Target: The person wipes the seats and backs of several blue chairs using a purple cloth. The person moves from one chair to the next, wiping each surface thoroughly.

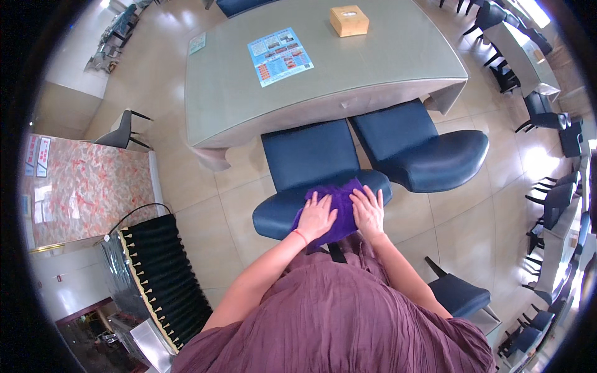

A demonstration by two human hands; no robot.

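Observation:
A purple cloth (337,214) lies bunched over the top of the backrest of a dark blue chair (311,152). My left hand (317,217) rests flat on the cloth's left part, fingers spread, with a thin red band at the wrist. On its right edge lies my right hand (369,211), fingers stretched out and slightly apart. Both palms face down onto the cloth and the chair back beneath it. The chair's seat faces the table, and part of the backrest is hidden under cloth and hands.
A second blue chair (429,149) stands close on the right. Ahead is a covered table (348,68) with a printed sheet (281,56) and a wooden tissue box (349,22). A black pleated item (165,273) and a marbled counter (93,186) are at left; another chair (460,295) is behind right.

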